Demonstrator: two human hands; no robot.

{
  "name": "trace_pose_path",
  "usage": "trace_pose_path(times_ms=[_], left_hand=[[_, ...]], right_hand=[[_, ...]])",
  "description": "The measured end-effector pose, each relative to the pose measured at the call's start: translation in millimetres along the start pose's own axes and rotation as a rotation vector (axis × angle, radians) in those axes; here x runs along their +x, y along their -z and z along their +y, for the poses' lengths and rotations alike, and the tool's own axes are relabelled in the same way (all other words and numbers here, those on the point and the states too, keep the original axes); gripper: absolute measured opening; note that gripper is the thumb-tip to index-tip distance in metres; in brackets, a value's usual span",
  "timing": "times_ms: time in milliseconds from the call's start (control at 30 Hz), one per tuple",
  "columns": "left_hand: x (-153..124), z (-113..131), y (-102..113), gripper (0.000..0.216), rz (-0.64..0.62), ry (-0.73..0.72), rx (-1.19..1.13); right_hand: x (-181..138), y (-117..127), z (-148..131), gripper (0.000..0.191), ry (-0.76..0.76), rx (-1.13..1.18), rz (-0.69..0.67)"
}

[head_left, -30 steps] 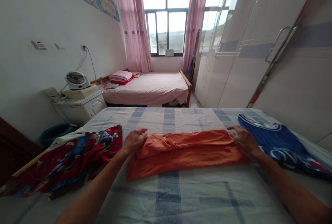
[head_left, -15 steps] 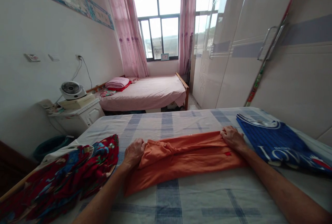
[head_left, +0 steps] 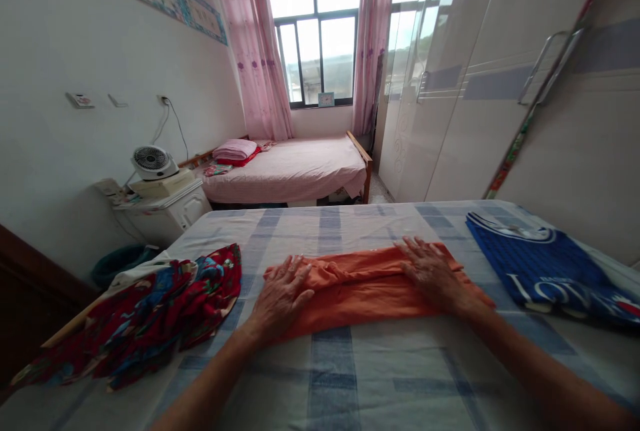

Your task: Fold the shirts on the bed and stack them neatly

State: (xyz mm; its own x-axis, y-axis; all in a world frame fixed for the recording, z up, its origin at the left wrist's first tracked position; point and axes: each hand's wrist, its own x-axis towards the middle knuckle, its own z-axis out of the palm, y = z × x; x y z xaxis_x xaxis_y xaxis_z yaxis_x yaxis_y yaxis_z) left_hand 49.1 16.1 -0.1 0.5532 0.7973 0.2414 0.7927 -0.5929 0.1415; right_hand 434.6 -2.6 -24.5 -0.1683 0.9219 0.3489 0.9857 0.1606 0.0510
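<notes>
An orange garment (head_left: 365, 291), folded into a long strip, lies across the checked bed sheet (head_left: 380, 378) in front of me. On its left end my left hand (head_left: 283, 294) rests flat with the fingers spread. My right hand (head_left: 430, 274) lies palm down near the right end, fingers stretched out over the cloth. A twisted ridge of fabric runs along the garment between the two hands. Both palms hide parts of its ends.
Left of the garment is a crumpled red patterned cloth (head_left: 175, 311). A folded blue shirt (head_left: 545, 271) with white lettering lies at the right. Beyond stand a pink bed (head_left: 300, 171), a white cabinet (head_left: 170, 214) with a fan (head_left: 155, 161), and a tall wardrobe (head_left: 450, 138).
Both hands have let go of the garment's ends and opened flat on top of it, the right one moving inward. The view has shifted slightly.
</notes>
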Motion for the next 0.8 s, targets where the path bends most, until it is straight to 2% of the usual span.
trace_pose_path(times_ms=[67, 133, 200, 233, 367, 500, 633, 800], left_hand=[[-7, 0, -10, 0.056, -0.059, 0.060, 0.005], [-10, -3, -16, 0.060, -0.072, 0.105, 0.008], [-10, -5, -16, 0.061, -0.063, 0.127, -0.003], [-10, -7, -13, 0.058, -0.054, 0.138, -0.016], [-11, -14, 8, 0.044, 0.028, 0.295, -0.041], [-17, -17, 25, 0.043, 0.015, 0.513, 0.022], [-16, -10, 26, 0.046, -0.030, 0.630, -0.001], [-11, -9, 19, 0.042, -0.002, 0.649, -0.274]], right_hand=[[-5, -6, 5, 0.051, -0.063, 0.022, -0.085], [-9, -12, 20, 0.056, -0.247, 0.011, -0.127], [-14, -14, 38, 0.056, -0.401, -0.007, -0.102], [-16, -14, 46, 0.054, -0.432, -0.009, -0.077], [-26, -8, 62, 0.041, -0.390, 0.007, 0.003], [-31, -7, 64, 0.048, -0.436, 0.042, 0.069], [-31, -11, 67, 0.047, -0.444, 0.088, 0.114], [-33, -10, 67, 0.047, -0.439, 0.126, 0.089]])
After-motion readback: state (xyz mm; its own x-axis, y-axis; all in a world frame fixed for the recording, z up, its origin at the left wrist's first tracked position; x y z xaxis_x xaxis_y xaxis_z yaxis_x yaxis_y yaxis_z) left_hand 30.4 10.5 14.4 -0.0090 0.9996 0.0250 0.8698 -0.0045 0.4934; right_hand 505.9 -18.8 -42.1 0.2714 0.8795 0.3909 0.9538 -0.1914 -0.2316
